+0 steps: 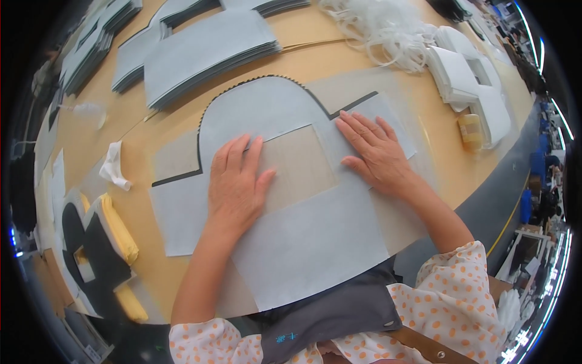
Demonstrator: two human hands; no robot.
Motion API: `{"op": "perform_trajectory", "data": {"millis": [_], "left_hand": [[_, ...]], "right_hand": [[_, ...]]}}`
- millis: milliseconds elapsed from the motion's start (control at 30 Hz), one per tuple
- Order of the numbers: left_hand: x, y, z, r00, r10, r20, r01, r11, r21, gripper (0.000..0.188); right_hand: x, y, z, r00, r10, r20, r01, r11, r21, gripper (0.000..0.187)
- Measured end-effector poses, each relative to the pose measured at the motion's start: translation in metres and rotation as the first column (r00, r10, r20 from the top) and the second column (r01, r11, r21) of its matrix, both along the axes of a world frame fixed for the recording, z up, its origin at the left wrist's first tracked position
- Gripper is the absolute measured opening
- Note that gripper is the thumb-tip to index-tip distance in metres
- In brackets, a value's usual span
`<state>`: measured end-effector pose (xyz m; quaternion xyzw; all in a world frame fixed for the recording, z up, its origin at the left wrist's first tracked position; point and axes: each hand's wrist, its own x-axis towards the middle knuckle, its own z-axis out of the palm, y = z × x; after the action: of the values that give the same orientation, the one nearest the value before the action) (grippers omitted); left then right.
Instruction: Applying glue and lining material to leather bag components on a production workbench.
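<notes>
Currently resting left hand (236,182) and right hand (376,150) outspread on grey panel (312,249), facing stacked panels (206,53) and white strips (388,30).

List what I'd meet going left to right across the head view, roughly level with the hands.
White crumpled piece → left hand → grey panel's rectangular opening → right hand → yellowish tub.

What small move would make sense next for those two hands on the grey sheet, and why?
Perhaps the right hand should press outward along the short dark strip on the sheet's upper right edge: its fingertips lie close to that strip's inner end, while the left hand rests on the grey sheet, seemingly well placed to steady it.
</notes>
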<state>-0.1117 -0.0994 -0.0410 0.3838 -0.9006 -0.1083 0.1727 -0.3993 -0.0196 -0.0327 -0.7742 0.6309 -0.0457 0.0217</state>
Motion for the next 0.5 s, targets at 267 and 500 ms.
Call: {"op": "perform_trajectory", "data": {"millis": [267, 500], "left_hand": [[0.001, -0.001, 0.000, 1.000, -0.006, -0.005, 0.006, 1.000, -0.029, 0.050], [0.002, 0.000, -0.001, 1.000, -0.008, 0.010, 0.008, 0.999, -0.032, 0.051]], "right_hand": [[-0.033, -0.004, -0.003, 0.989, -0.149, 0.019, 0.149, 0.988, 0.031, 0.065], [-0.039, -0.007, 0.001, 0.988, -0.153, -0.002, 0.152, 0.986, 0.072, 0.066]]}}
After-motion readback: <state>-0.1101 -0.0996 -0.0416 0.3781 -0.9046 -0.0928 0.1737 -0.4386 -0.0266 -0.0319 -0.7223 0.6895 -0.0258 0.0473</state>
